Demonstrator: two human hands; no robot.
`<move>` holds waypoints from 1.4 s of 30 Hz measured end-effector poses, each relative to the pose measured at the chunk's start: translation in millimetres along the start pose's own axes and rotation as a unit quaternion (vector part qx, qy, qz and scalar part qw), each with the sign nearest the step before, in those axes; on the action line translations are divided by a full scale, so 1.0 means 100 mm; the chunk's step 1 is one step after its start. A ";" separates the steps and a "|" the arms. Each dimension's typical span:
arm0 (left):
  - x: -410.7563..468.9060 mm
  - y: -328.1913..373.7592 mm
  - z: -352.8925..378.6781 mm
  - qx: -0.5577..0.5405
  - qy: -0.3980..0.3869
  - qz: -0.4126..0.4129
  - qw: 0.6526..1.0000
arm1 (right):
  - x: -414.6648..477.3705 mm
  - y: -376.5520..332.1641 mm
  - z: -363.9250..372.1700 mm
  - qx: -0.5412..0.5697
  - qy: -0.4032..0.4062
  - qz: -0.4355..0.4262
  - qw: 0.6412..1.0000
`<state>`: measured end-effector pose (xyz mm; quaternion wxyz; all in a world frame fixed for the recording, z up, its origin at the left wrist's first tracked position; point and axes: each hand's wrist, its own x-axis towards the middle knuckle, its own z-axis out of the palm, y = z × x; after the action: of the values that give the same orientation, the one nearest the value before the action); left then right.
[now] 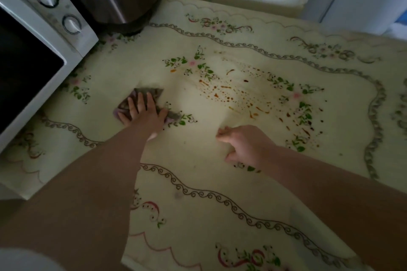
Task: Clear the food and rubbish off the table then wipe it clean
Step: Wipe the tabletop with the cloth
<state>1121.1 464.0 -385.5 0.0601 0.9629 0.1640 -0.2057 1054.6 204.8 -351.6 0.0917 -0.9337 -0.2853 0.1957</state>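
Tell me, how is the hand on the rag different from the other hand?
The left hand lies flat with fingers spread, pressing the grey rag; the right hand has its fingers curled and no rag under it. The left hand is nearer the microwave; the right hand is nearer the brown spatters. Both are bare and down at the flowery tablecloth.
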 end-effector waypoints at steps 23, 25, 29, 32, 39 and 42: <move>0.15 1.32 -0.03 0.128 -0.013 0.248 0.960 | -0.92 0.95 0.05 0.078 0.182 0.316 0.928; 0.01 1.47 0.04 0.138 -0.011 0.271 0.953 | -1.16 1.08 0.10 0.083 0.186 0.359 0.911; -0.27 1.73 0.18 0.154 -0.023 0.305 0.939 | -1.57 1.25 0.24 0.087 0.171 0.418 0.888; -0.52 1.94 0.31 0.163 -0.029 0.325 0.931 | -1.85 1.34 0.33 0.089 0.171 0.434 0.880; -1.09 2.34 0.58 0.172 -0.028 0.353 0.919 | -2.22 1.42 0.44 0.098 0.130 0.415 0.895; -1.37 2.55 0.74 0.174 -0.017 0.374 0.911 | -2.43 1.43 0.42 0.144 0.146 0.408 0.890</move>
<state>1061.8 171.0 -382.9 -0.0327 0.9453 -0.2480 -0.2093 923.1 -48.4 -354.3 0.1777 -0.9625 0.1686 0.1166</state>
